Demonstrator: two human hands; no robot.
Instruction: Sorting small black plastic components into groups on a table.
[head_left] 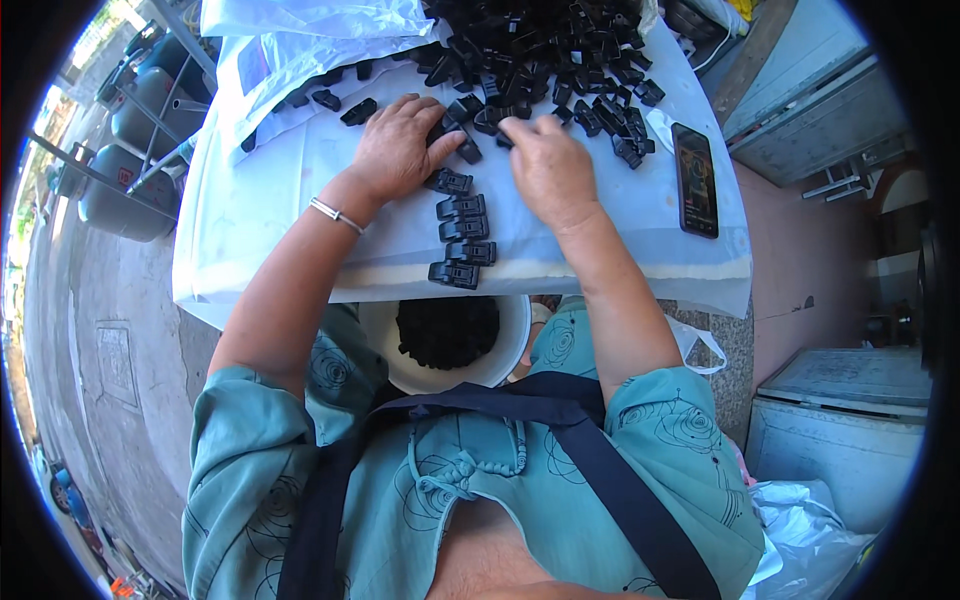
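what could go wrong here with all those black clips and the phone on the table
1. The phone lies close to the right edge of the white-covered table, right beside the heap of loose black clips; a sweep of the right hand could perhaps nudge it off.
2. The column of assembled clips runs down to the near table edge above the white bucket; a brush from the left hand might scatter them, some missing the bucket.

Both hands, left hand (398,148) and right hand (548,168), rest on the black clip pile (545,55); four clips (460,230) lined up below, bowl (500,360) underneath, phone (695,180) right.
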